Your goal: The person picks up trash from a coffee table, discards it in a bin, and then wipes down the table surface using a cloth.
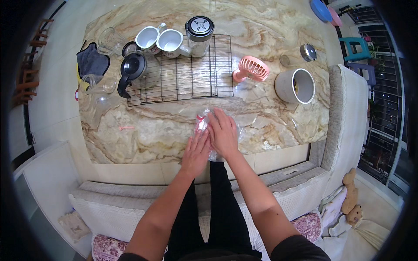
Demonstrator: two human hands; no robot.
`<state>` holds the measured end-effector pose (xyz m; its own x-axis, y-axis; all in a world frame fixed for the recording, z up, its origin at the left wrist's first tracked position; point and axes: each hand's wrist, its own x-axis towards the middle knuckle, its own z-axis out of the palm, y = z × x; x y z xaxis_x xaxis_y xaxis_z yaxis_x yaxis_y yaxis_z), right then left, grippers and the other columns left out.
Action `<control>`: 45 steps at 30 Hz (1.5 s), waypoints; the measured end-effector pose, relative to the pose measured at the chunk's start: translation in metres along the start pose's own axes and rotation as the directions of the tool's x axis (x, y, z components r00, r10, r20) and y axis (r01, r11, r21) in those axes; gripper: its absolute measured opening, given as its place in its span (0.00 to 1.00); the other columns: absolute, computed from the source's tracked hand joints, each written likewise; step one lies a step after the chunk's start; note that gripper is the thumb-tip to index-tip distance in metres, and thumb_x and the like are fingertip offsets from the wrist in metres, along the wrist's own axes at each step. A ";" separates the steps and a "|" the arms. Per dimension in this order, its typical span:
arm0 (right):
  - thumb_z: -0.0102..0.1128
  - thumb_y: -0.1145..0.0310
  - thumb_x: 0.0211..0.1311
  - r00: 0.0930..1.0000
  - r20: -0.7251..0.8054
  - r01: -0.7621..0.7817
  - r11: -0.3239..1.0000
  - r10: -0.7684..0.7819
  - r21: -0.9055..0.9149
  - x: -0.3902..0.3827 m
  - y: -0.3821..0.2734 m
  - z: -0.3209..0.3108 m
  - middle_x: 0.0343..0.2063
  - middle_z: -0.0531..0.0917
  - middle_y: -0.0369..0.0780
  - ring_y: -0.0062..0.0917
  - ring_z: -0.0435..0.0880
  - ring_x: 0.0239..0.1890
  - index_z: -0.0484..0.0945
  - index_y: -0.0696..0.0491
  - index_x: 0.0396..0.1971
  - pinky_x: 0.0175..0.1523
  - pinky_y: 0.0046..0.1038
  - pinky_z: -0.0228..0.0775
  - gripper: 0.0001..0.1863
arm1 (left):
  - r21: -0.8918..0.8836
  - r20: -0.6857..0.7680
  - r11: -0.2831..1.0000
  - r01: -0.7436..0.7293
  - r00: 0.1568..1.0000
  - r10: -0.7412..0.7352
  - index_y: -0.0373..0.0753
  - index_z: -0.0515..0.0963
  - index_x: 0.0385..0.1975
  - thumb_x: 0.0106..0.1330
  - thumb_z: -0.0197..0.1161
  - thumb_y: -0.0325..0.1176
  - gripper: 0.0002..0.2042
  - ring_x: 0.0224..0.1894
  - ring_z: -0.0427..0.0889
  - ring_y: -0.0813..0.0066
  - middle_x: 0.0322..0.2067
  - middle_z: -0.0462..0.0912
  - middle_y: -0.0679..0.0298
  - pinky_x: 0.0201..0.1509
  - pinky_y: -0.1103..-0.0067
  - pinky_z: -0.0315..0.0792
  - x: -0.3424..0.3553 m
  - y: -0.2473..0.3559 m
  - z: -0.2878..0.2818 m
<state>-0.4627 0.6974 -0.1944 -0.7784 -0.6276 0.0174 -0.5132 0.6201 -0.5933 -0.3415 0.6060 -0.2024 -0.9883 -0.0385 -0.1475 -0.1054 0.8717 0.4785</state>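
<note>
A crinkled clear plastic bag (202, 123) with pink-red parts lies near the front edge of the marble-patterned table (152, 143). My left hand (197, 152) rests on its left side, fingers stretched out and lying flat. Across its middle and right side lies my right hand (223, 133), also open, with fingers extended forward beside the left fingertips. Between them the two hands cover much of the bag, so what is inside cannot be made out.
Beyond my hands, a black wire rack (178, 82) bears two white mugs (170, 41), a lidded glass jar (200, 37) and a black-lidded pitcher (133, 67). A pink handheld fan (252, 68), white pot (294, 86), dark cloth (93, 63) and glass cups (99, 84) stand around.
</note>
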 end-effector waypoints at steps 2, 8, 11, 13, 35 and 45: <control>0.51 0.64 0.58 0.995 0.084 -0.032 0.962 0.057 -0.273 -0.016 -0.004 -0.001 0.62 0.61 0.40 0.32 0.57 0.65 0.65 0.44 0.59 0.64 0.43 0.47 0.26 | -0.013 0.031 1.000 -0.010 0.999 0.010 0.38 0.67 0.56 0.54 0.61 0.34 0.27 0.67 0.51 0.63 0.63 0.58 0.62 0.67 0.62 0.48 0.006 -0.005 -0.001; 0.49 0.63 0.60 0.984 0.150 -0.044 0.949 0.095 -0.314 -0.027 0.031 0.012 0.65 0.55 0.37 0.31 0.51 0.67 0.62 0.42 0.60 0.66 0.45 0.42 0.26 | 0.032 0.104 0.992 -0.119 0.988 0.116 0.40 0.63 0.58 0.56 0.60 0.35 0.28 0.66 0.51 0.59 0.63 0.56 0.60 0.67 0.62 0.48 0.018 -0.018 0.002; 0.50 0.64 0.59 0.979 0.169 -0.075 0.967 0.118 -0.244 -0.028 0.032 0.012 0.65 0.55 0.39 0.35 0.50 0.67 0.62 0.42 0.60 0.64 0.45 0.44 0.26 | -0.107 0.026 0.993 0.057 0.998 -0.054 0.39 0.62 0.58 0.55 0.62 0.35 0.29 0.62 0.58 0.56 0.59 0.60 0.53 0.63 0.62 0.54 0.015 -0.016 -0.004; 0.51 0.65 0.59 0.975 0.147 -0.128 0.959 0.168 -0.252 -0.027 0.027 0.004 0.65 0.55 0.41 0.37 0.50 0.67 0.63 0.43 0.60 0.64 0.44 0.46 0.27 | -0.224 -0.057 0.951 0.215 0.971 -0.233 0.38 0.62 0.58 0.54 0.63 0.36 0.30 0.58 0.63 0.54 0.56 0.63 0.50 0.60 0.63 0.57 0.011 -0.015 -0.006; 0.54 0.60 0.52 0.917 0.299 -0.183 0.943 0.266 -0.277 -0.062 0.003 0.015 0.67 0.48 0.42 0.32 0.44 0.69 0.53 0.54 0.64 0.68 0.49 0.31 0.38 | -0.341 0.062 0.911 0.231 0.973 -0.224 0.39 0.58 0.61 0.50 0.61 0.28 0.34 0.35 0.76 0.52 0.37 0.73 0.51 0.39 0.68 0.72 0.009 0.012 -0.006; 0.53 0.78 0.46 0.941 0.339 -0.075 0.987 0.023 0.141 -0.057 0.042 -0.012 0.58 0.65 0.48 0.38 0.58 0.64 0.72 0.59 0.49 0.68 0.39 0.44 0.24 | -0.103 0.117 0.992 0.075 0.991 -0.062 0.51 0.57 0.63 0.53 0.54 0.24 0.34 0.30 0.75 0.59 0.31 0.68 0.58 0.31 0.66 0.72 0.020 0.023 0.000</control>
<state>-0.4441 0.7652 -0.2108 -0.6216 -0.7355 -0.2697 -0.3972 0.5927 -0.7007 -0.3634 0.6250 -0.1942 -0.9601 -0.0354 -0.2774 -0.1895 0.8117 0.5525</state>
